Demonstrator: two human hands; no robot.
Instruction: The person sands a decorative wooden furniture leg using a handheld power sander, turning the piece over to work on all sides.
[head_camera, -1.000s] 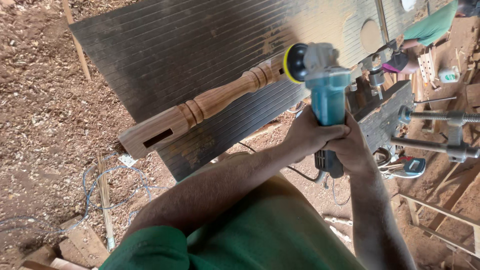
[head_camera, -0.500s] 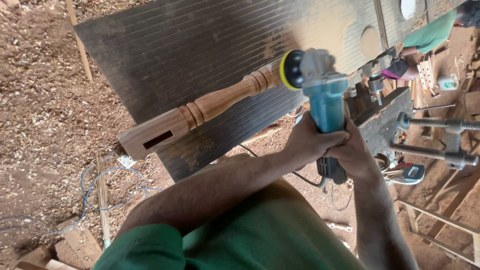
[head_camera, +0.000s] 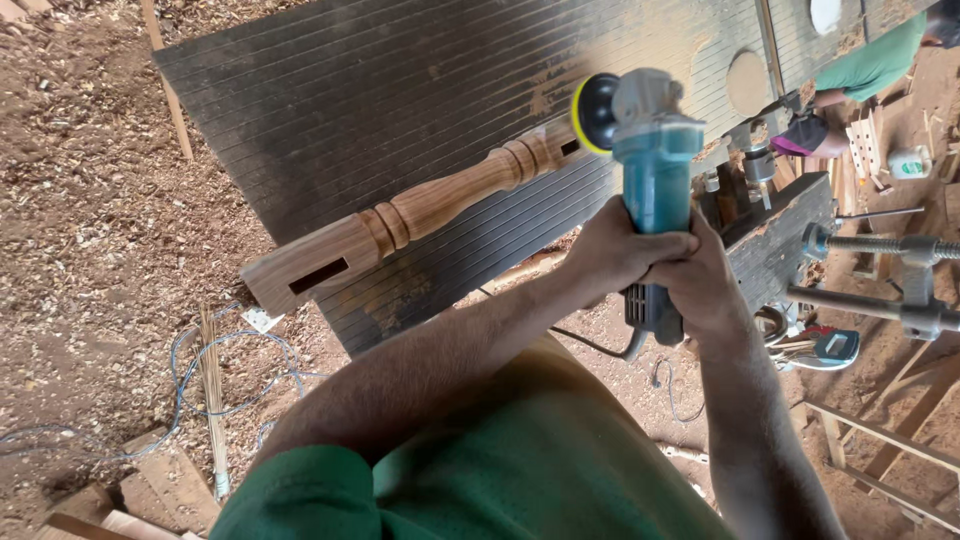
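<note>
Both of my hands grip the body of a teal angle grinder (head_camera: 652, 150) fitted with a black and yellow sanding disc (head_camera: 594, 112). My left hand (head_camera: 622, 250) wraps the handle from the left, my right hand (head_camera: 705, 285) from the right. The disc meets the right end of a turned wooden leg (head_camera: 410, 220), which sticks out to the left and has a rectangular mortise slot near its square end. The leg's right end is hidden behind the grinder.
A dark ribbed metal sheet (head_camera: 380, 90) leans behind the leg. Wood shavings cover the floor, with a blue cable (head_camera: 215, 375) and wood offcuts at lower left. A vice and workbench (head_camera: 800, 250) stand at right. Another person in green (head_camera: 870, 65) works at upper right.
The grinder and my hands have shifted slightly up and right along the leg's end. The leg itself stays where it was.
</note>
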